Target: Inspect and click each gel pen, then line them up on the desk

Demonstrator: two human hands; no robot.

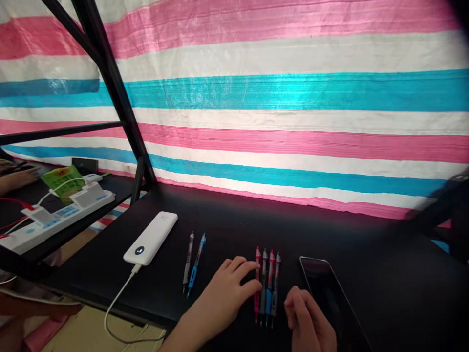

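Observation:
A row of several click pens lies side by side on the black table [220,210], among them a pink pen [257,298], a grey pen [275,283] and one with a pink top and blue grip [269,298]. My left hand [234,283] is at the row's left side, fingers apart, its thumb and a fingertip against the pink pen. Just right of the row, my right hand [308,315] is closed with its fingers curled together; nothing shows in it. Further left lie another grey pen [188,264] and a blue pen [197,264], apart from both hands.
A phone [330,288] lies beside my right hand. At the left is a white power bank [152,238] with a cable [119,296]. On the neighbouring table are a power strip [66,217], a green packet [64,181] and another person's hand [22,178]. A striped sheet [293,122] hangs behind.

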